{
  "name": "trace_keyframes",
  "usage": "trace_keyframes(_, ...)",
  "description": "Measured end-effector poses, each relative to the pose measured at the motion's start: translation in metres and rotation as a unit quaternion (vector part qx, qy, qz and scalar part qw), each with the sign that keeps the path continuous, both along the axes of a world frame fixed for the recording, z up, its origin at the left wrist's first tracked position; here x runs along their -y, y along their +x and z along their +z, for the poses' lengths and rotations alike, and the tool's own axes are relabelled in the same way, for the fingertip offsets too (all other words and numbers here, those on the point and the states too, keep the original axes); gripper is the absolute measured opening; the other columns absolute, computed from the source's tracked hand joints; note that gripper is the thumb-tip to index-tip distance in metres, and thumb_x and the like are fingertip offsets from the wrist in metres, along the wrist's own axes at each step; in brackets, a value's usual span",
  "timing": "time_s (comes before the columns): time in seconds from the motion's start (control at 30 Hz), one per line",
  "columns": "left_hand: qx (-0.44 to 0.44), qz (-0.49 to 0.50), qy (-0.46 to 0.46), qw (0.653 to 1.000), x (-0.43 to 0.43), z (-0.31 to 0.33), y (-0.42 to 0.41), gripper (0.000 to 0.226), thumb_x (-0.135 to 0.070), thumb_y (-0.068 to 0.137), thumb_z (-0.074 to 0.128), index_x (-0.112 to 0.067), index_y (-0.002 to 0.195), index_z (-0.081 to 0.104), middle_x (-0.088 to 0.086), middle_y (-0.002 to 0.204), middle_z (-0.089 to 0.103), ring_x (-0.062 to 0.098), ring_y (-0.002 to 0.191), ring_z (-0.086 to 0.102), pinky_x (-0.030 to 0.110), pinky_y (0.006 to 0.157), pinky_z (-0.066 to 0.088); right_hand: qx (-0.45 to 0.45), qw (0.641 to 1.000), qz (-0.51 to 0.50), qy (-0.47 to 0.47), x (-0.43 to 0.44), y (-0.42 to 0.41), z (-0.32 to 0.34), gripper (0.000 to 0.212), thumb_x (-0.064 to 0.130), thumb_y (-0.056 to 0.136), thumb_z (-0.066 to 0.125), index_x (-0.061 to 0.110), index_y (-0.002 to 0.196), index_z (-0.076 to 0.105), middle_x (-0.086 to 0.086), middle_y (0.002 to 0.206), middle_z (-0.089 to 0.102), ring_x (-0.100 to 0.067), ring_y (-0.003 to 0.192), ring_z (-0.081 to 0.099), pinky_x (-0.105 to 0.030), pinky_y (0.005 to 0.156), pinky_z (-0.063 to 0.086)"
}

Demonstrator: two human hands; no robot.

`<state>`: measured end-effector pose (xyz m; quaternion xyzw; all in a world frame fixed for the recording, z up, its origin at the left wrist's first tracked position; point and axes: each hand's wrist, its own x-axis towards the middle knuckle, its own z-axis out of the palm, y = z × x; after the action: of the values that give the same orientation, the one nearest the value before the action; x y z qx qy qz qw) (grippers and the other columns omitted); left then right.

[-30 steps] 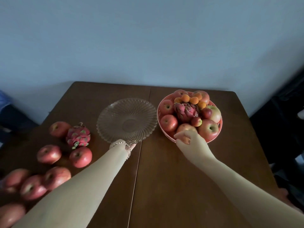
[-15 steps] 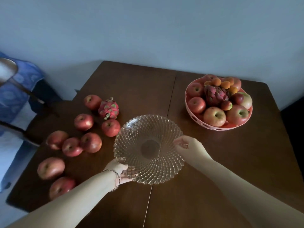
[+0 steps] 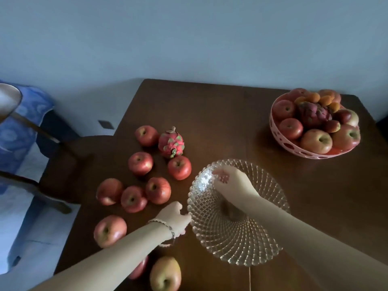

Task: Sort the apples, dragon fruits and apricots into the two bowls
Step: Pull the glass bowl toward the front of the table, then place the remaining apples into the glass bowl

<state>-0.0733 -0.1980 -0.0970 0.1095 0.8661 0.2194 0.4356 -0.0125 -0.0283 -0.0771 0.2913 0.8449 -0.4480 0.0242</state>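
Note:
A clear cut-glass bowl (image 3: 262,244) with no fruit in it sits tilted near the front middle of the brown table. My left hand (image 3: 174,217) grips its left rim. My right hand (image 3: 231,181) reaches across it, with the fingers curled on the far-left rim and showing through the glass. A pink perforated bowl (image 3: 275,131) at the back right holds apples, a dragon fruit (image 3: 312,114) and apricots (image 3: 315,98). Several loose red apples (image 3: 157,190) and a second dragon fruit (image 3: 171,142) lie on the table left of the glass bowl.
A dark wooden chair (image 3: 63,164) stands against the table's left edge, with blue cloth (image 3: 21,122) behind it. More apples (image 3: 165,274) lie by the front edge under my left forearm. A pale wall runs behind the table.
The glass bowl has come nearer and to the left, close to the loose apples. My right hand went from the pink bowl to the glass bowl's right rim, then across to its far-left rim.

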Motion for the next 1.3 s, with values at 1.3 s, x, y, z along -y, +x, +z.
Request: trace_keyframes(1.3, -0.266, -0.09, 0.199, 0.939, -0.018, 0.014, -0.004, 0.096, -0.029, 0.057, 0.084, -0.03, 0.137, 0.03, -0.008, 0.136, 0.043, 0.019, 0.12, 0.038, 0.027, 0.096, 0.033, 0.083, 0.993, -0.078, 0.02, 0.006, 0.063, -0.076, 0.113, 0.045, 0.059, 0.081, 0.02, 0.145, 0.012, -0.003, 0.146, 0.028, -0.02, 0.135, 0.026, -0.036, 0.111, 0.027)
